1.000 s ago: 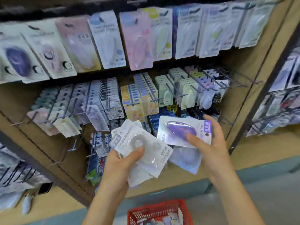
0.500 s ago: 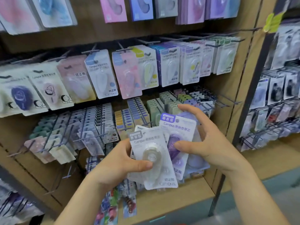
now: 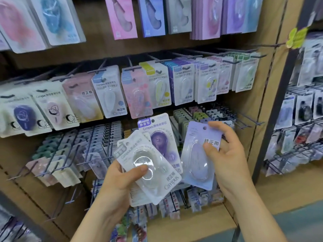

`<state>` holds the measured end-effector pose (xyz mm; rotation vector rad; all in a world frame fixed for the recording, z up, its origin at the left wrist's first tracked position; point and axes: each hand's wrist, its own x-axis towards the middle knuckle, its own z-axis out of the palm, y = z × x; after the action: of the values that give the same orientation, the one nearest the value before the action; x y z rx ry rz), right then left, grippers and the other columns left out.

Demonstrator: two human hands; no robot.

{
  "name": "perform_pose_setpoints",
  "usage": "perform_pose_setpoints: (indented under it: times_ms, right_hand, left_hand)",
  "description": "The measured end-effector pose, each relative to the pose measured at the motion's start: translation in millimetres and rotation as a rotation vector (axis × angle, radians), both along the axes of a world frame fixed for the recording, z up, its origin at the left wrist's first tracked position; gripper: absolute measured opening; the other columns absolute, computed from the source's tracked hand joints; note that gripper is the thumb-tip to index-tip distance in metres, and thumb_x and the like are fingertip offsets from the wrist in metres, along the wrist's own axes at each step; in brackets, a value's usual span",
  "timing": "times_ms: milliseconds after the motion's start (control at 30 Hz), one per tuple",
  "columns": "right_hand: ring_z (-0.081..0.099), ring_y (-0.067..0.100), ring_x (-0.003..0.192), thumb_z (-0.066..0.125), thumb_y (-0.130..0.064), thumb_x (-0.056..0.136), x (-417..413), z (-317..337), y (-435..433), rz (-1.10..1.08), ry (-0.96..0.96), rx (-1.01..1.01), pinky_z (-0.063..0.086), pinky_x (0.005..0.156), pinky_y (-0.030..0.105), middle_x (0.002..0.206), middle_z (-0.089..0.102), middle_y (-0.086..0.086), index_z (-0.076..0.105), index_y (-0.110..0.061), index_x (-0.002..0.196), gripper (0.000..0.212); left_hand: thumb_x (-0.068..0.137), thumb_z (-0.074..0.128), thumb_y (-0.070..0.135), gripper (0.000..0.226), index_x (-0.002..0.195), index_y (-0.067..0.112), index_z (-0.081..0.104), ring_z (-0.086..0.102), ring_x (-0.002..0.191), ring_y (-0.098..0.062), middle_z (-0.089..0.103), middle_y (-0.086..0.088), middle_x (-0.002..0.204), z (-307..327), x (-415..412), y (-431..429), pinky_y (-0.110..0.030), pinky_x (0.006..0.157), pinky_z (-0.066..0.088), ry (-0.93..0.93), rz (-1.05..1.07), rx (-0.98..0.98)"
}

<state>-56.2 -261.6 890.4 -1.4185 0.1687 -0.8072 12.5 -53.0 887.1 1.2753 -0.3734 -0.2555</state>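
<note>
My left hand (image 3: 120,179) grips a fanned stack of correction-tape blister packs: a white pack (image 3: 153,179) on top under my thumb, a purple-and-white pack (image 3: 160,137) behind it, and another card beneath. My right hand (image 3: 225,154) pinches a separate lavender pack (image 3: 195,158) by its right edge, thumb on the front, held apart to the right of the stack. All packs are held in front of the shelf's lower hooks.
A brown pegboard display (image 3: 248,109) holds rows of hanging correction-tape packs (image 3: 108,95) on metal hooks (image 3: 244,119). A dark upright post (image 3: 279,95) divides it from another rack (image 3: 300,119) at the right. A shelf ledge (image 3: 192,222) runs below my hands.
The purple-and-white pack has passed from my right hand to the stack in my left. My right hand now holds only the lavender pack, moved apart to the right. The view tilted upward.
</note>
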Motion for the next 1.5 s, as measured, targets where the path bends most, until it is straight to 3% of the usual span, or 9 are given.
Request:
perform_pose_setpoints:
  times_ms: [233, 367, 600, 733, 833, 900, 1000, 1133, 1500]
  right_hand:
    - [0.07, 0.011, 0.062, 0.056, -0.01, 0.094, 4.0, 14.1, -13.5, 0.227, -0.015, 0.389, 0.053, 0.049, 0.021, 0.079, 0.076, -0.001, 0.07, -0.013, 0.097, 0.015]
    - [0.071, 0.017, 0.079, 0.052, -0.014, 0.099, 13.5, 12.8, -8.6, 0.27, 0.045, 0.329, 0.058, 0.064, 0.033, 0.094, 0.076, 0.002, 0.067, -0.018, 0.106, 0.017]
    - [0.059, 0.013, 0.105, 0.047, -0.013, 0.101, 28.8, 12.5, -27.4, -0.194, -0.036, 0.045, 0.047, 0.076, 0.022, 0.126, 0.055, -0.005, 0.044, -0.037, 0.126, 0.035]
    - [0.06, 0.0, 0.089, 0.043, -0.003, 0.101, 33.6, 17.7, -11.9, -0.08, -0.044, -0.127, 0.046, 0.076, 0.005, 0.121, 0.058, -0.021, 0.054, -0.035, 0.13, 0.045]
    - [0.07, 0.018, 0.084, 0.048, -0.006, 0.1, 31.0, 24.7, 10.1, 0.191, -0.052, 0.124, 0.058, 0.077, 0.034, 0.091, 0.076, -0.006, 0.076, -0.026, 0.092, 0.035]
    - [0.072, 0.014, 0.078, 0.049, -0.021, 0.101, 25.5, 31.5, 14.4, 0.365, -0.046, 0.245, 0.057, 0.067, 0.03, 0.086, 0.077, 0.0, 0.075, -0.021, 0.091, 0.028]
    - [0.071, 0.015, 0.098, 0.06, -0.037, 0.093, 25.4, 29.9, 17.9, 0.474, -0.054, 0.088, 0.057, 0.087, 0.043, 0.108, 0.074, -0.006, 0.065, -0.025, 0.117, 0.027]
    - [0.044, -0.01, 0.128, 0.071, -0.029, 0.086, 33.2, 21.1, 27.1, 0.327, -0.091, -0.082, 0.043, 0.106, 0.033, 0.138, 0.042, -0.04, 0.03, -0.061, 0.137, 0.072]
    - [0.063, -0.004, 0.095, 0.056, -0.027, 0.098, 54.5, 37.5, 75.4, 0.216, -0.134, -0.132, 0.048, 0.083, 0.02, 0.098, 0.069, -0.022, 0.069, -0.039, 0.1, 0.017]
  left_hand:
    - [0.064, 0.076, 0.011, 0.05, 0.113, 0.012, 0.064, 0.072, 0.094, -0.029, 0.074, -0.011, 0.104, 8.4, -0.3, -10.0, -0.039, 0.076, 0.056, -0.051, 0.08, 0.113]
    - [0.065, 0.076, 0.013, 0.05, 0.113, 0.014, 0.062, 0.072, 0.094, -0.025, 0.075, -0.006, 0.102, 15.0, -3.5, -17.4, -0.03, 0.073, 0.056, -0.122, 0.053, 0.177]
    - [0.051, 0.082, 0.025, 0.054, 0.102, 0.011, 0.069, 0.072, 0.087, -0.029, 0.074, -0.011, 0.097, 20.3, -6.2, -12.0, -0.033, 0.07, 0.056, -0.132, 0.091, 0.131]
    - [0.051, 0.081, 0.023, 0.057, 0.103, 0.005, 0.067, 0.071, 0.08, -0.027, 0.073, -0.014, 0.092, 24.6, -13.3, -23.5, -0.029, 0.065, 0.055, -0.133, 0.035, 0.132]
    - [0.052, 0.081, 0.022, 0.068, 0.114, 0.003, 0.06, 0.072, 0.084, -0.025, 0.074, -0.011, 0.097, 23.2, -19.4, -34.7, -0.026, 0.066, 0.055, -0.125, 0.043, 0.156]
    - [0.059, 0.081, 0.015, 0.066, 0.12, 0.006, 0.058, 0.072, 0.09, -0.024, 0.074, -0.009, 0.102, 25.8, -23.9, -37.5, -0.023, 0.068, 0.055, -0.132, 0.034, 0.175]
    - [0.076, 0.075, -0.001, 0.05, 0.121, 0.011, 0.056, 0.072, 0.093, -0.02, 0.074, -0.005, 0.105, 32.3, -28.2, -37.1, -0.021, 0.07, 0.055, -0.148, 0.031, 0.214]
    - [0.083, 0.07, 0.003, 0.048, 0.127, 0.015, 0.054, 0.07, 0.102, -0.023, 0.072, -0.005, 0.113, 37.0, -28.0, -31.5, -0.026, 0.076, 0.057, -0.136, 0.106, 0.134]
    - [0.09, 0.058, 0.025, 0.044, 0.131, 0.031, 0.043, 0.074, 0.084, -0.019, 0.077, -0.001, 0.091, 58.7, 0.5, -0.1, -0.033, 0.066, 0.059, -0.206, 0.359, -0.008]
